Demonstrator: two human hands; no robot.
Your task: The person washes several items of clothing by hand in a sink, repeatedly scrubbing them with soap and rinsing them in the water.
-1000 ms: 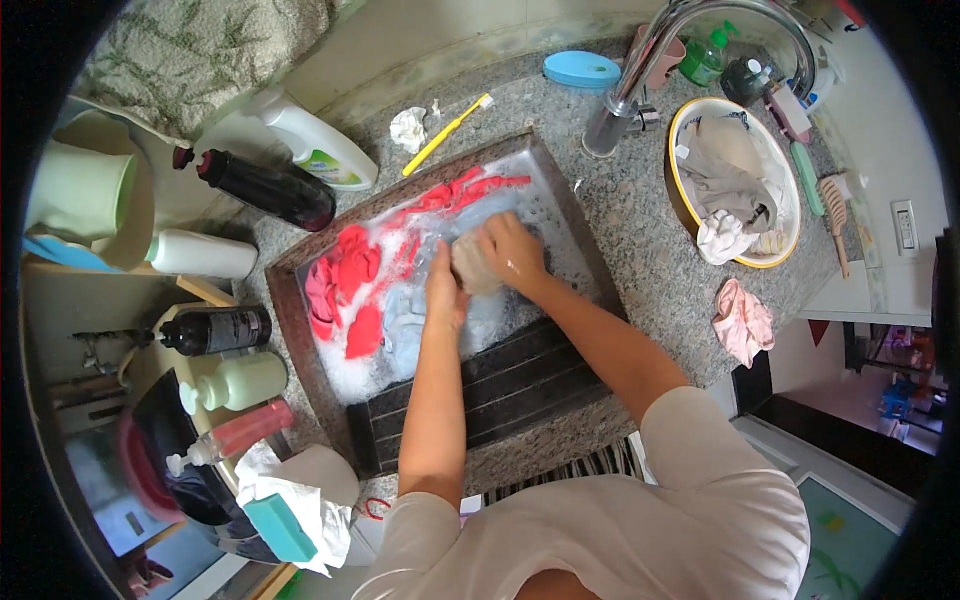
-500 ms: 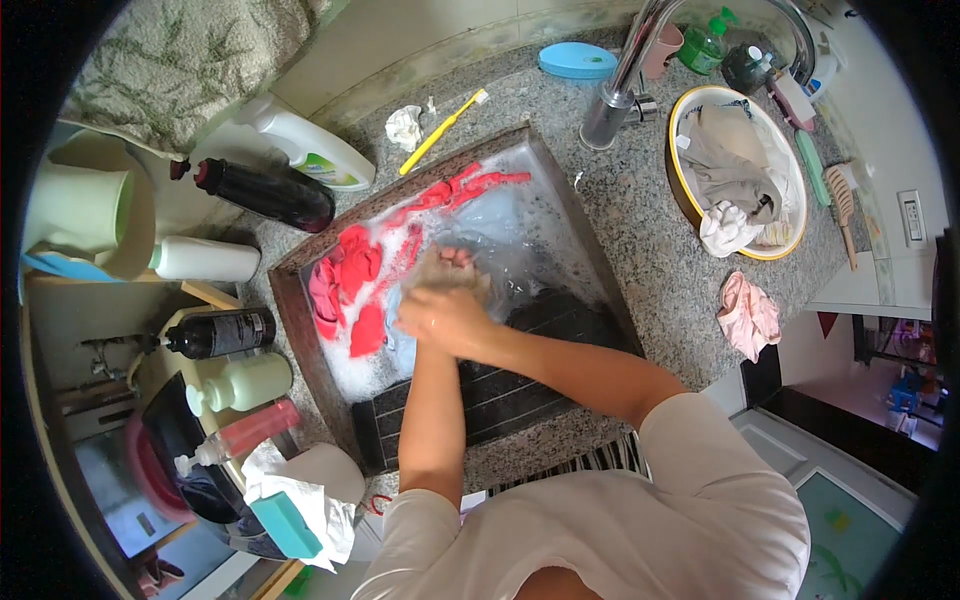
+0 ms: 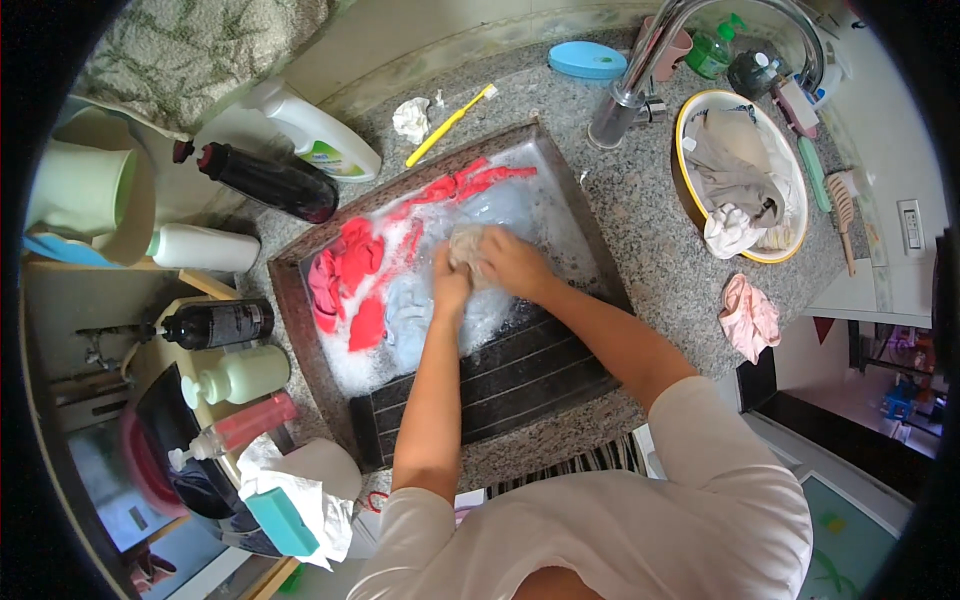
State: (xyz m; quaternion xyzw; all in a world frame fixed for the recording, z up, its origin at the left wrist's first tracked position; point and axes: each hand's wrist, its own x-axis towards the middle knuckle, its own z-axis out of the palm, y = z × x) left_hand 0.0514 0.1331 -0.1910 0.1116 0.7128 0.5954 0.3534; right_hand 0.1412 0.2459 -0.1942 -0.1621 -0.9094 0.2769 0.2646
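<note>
Open room over the ribbed washboard (image 3: pixel 520 375) near the body. Red garments (image 3: pixel 350 275) and foam filling the left of the stone sink (image 3: pixel 300 330). Bottles (image 3: pixel 265 180) crowding the left rim; faucet (image 3: pixel 625 95) and yellow basin (image 3: pixel 690 190) blocking the right. Bare granite surface (image 3: pixel 640 220) between sink and basin.

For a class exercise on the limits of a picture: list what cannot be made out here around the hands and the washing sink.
1. Beige cloth, head view: mostly covered by the left hand and right hand.
2. Sink bottom: hidden by suds and the red garment.
3. Bowl contents: piled grey cloth hides what lies below.
4. Faucet spout: cut by the top rim.
</note>
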